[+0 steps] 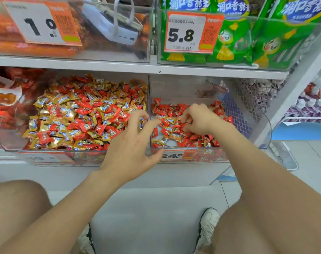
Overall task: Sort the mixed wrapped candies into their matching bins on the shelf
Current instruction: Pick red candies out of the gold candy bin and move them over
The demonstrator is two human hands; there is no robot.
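Down at the lower shelf (46,173), middle of the frame. Left of centre: left bin (51,159), clear plastic, heaped with mixed candies (79,116) in red and gold wrappers. Right of centre, just beside it: right bin (247,114), far less full, mostly red candies (174,110) with a few gold candies (171,119) scattered among them. Hovering over the divider between the two with the left hand (132,143): released, fingers loosely arched, thumb spread wide, no wrapper in its grasp. Reaching into the right bin with the right hand (198,120), knuckles up, fingers curled down into the red wrappers; grasping one or merely touching, cannot tell. Price tag (176,155) reading 24.8 on that bin's front, just beside the left thumb. Up at top right, green packs (234,37) behind a 5.8 label (191,32).
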